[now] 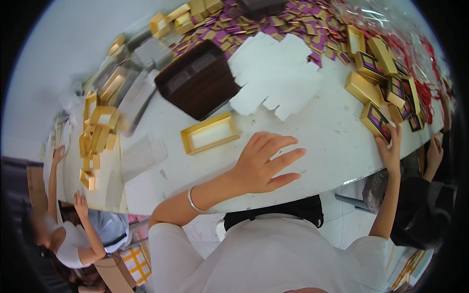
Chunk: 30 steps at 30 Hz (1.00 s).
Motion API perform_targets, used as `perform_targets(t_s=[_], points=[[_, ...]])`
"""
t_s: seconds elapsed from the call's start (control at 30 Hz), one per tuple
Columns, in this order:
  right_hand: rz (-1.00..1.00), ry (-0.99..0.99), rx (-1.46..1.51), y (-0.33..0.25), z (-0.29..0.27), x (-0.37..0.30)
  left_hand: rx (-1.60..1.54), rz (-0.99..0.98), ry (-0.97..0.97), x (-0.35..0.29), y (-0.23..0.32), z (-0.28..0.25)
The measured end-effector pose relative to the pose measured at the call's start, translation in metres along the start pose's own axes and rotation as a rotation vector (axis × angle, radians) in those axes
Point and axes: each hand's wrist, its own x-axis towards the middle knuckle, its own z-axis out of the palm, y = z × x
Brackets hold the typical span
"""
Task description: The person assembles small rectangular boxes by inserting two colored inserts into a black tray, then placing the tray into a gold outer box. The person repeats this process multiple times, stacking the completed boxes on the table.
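Observation:
My left hand (267,163), its wrist in a silver bangle, is held over the near middle of the white table (322,151). Its fingers are spread, with nothing in them. Just beyond it, to the left, lies an open gold box (210,133) with a white inside. At the right, my right hand (390,146) has its thumb and fingers around the near end of a small gold box (375,120) with a dark, purple-patterned top. That box lies at the near side of a heap of similar gold boxes (391,80).
Dark brown plastic trays (198,80) are stacked beside a spread of white paper pieces (276,73). Small purple-and-gold packets (293,29) cover the far side. More gold boxes (100,127) are piled left. A co-worker (73,239) sits left; another person's hand (435,154) is at right.

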Motion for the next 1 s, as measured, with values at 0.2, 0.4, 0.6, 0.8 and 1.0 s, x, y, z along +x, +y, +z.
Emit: perform_targets(t_s=[0.2, 0.4, 0.6, 0.8, 1.0], points=[[-0.397, 0.253, -0.073, -0.094, 0.011, 0.02, 0.437, -0.468, -0.195, -0.009, 0.007, -0.109], [-0.882, 0.002, 0.088, -0.246, 0.092, 0.081, 0.308, -0.806, -0.11, -0.084, -0.021, -0.128], [-1.088, -0.193, -0.228, -0.324, 0.151, 0.153, 0.172, -0.657, -0.201, -0.072, -0.01, -0.075], [-0.879, -0.386, -0.062, -0.339, 0.144, 0.164, 0.044, -0.578, -0.36, -0.037, -0.003, -0.044], [-0.996, -0.104, 0.2, -0.333, 0.137, 0.163, -0.001, -0.477, -0.308, -0.033, -0.018, -0.029]])
